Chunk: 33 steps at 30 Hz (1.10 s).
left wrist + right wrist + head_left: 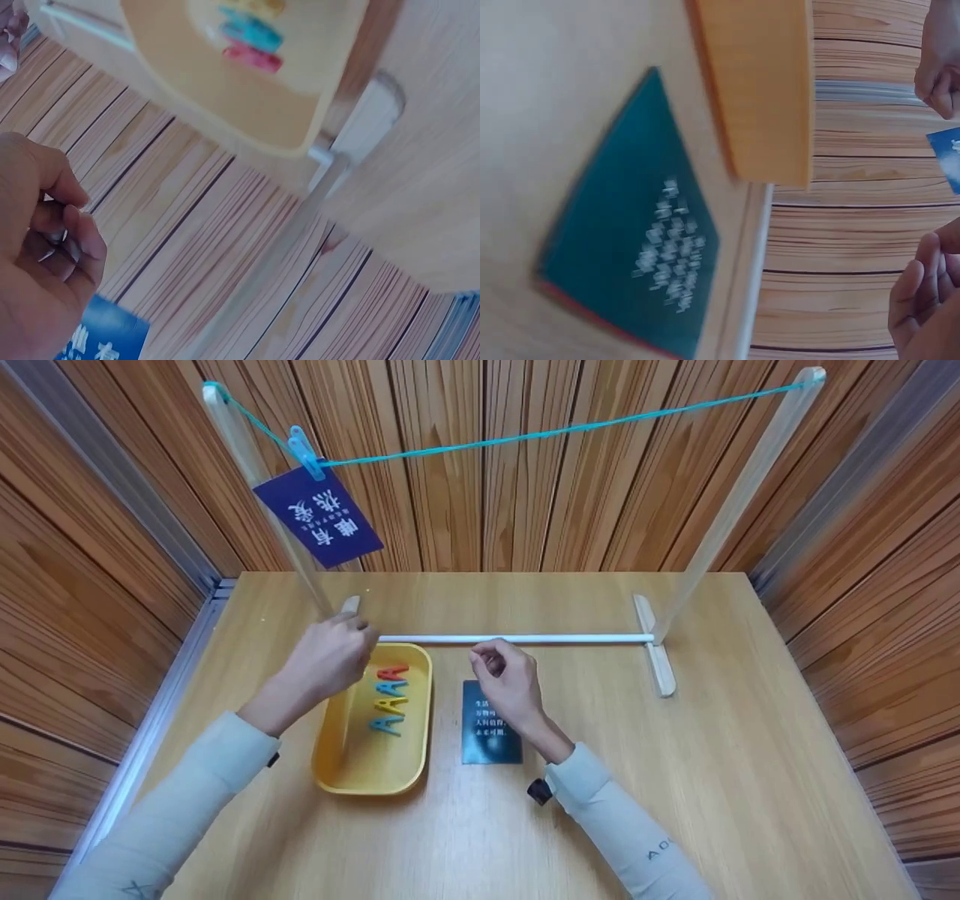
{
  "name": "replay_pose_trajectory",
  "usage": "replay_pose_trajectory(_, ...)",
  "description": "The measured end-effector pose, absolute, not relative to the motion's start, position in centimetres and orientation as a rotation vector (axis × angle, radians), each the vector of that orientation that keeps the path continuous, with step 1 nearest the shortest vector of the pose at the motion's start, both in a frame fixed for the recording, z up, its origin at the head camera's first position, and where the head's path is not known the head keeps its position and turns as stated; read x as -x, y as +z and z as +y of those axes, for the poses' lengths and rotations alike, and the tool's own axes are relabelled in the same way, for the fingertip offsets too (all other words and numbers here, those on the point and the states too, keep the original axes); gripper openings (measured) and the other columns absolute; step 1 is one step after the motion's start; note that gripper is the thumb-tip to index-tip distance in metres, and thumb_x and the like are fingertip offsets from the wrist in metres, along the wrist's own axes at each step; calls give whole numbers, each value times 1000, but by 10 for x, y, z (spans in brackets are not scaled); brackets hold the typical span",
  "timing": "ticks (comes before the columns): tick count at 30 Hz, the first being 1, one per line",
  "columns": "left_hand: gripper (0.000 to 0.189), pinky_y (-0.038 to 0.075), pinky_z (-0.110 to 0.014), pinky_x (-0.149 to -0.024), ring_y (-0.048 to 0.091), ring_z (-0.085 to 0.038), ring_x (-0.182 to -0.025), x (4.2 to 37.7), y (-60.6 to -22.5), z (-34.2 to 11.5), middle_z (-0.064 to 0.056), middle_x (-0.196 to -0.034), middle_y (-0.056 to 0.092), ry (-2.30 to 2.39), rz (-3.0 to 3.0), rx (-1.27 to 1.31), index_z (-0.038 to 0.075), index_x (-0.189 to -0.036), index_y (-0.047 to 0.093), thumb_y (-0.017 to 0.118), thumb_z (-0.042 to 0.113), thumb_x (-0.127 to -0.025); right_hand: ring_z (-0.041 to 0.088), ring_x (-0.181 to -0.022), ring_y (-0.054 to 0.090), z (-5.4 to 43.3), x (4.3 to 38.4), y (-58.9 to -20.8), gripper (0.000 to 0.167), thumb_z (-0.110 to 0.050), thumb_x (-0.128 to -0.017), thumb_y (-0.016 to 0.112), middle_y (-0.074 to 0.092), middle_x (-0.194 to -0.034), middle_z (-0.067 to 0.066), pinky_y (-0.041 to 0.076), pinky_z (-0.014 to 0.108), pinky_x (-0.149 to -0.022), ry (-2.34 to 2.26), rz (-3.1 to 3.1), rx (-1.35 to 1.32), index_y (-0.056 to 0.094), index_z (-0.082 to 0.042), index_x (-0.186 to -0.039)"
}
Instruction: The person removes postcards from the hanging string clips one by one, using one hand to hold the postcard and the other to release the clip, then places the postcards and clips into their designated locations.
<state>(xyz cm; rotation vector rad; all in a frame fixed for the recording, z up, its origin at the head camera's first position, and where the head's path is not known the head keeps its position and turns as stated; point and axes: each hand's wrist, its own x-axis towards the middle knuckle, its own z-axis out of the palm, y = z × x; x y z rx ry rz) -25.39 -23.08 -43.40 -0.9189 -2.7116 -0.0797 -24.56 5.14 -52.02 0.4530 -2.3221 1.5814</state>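
A purple-blue card (pixel 322 517) with white characters hangs tilted from a turquoise string (pixel 525 436), clipped by a light-blue clothespin (pixel 304 451). Below it, my left hand (pixel 326 660) hovers over the upper left of the yellow tray (pixel 341 776); its fingers are loosely curled around nothing visible. Over the top part of a dark teal card (pixel 491 746) on the table, my right hand (pixel 510 686) has its fingers loosely bent, with nothing seen in them. The right wrist view shows this teal card (pixel 622 240) whole but blurred. Several clothespins (pixel 390 688), red, blue and yellow, lie in the tray.
Two upright wooden posts, left (pixel 240 442) and right (pixel 739 502), carry the string. A white rod (pixel 570 639) joins their feet low across the table (pixel 420 855). Wood-plank walls (pixel 517 517) stand behind and at both sides.
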Motion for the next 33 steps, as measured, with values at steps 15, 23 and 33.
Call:
replay_pose_trajectory(15,31,65,-50,-78,70,-38,-96,269,-360,-238,-20,-110,72,-99,-2624,783,0,-120,66,75,19,-97,10,-70,61,38,265,-479,13,-15,-101,71,71,-88,6,50,17,-64,1461,-2343,-627,74,-5,-108)
replay_pose_trajectory(23,41,50,-59,-114,57,-44,-133,277,-315,-245,-26,-132,67,-72,-2526,698,-3,-129,64,72,24,-100,14,-74,63,35,281,-453,14,-14,-102,68,72,-89,10,51,17,-67,1388,-2315,-776,74,-2,-109)
replay_pose_trajectory(33,49,39,-60,-123,46,-47,-143,286,-266,-247,-29,-148,53,-69,-2482,647,-5,-139,56,64,29,-105,17,-84,67,22,288,-431,17,-15,-104,65,73,-98,10,57,21,-76,1312,-2383,-901,72,-2,-113)
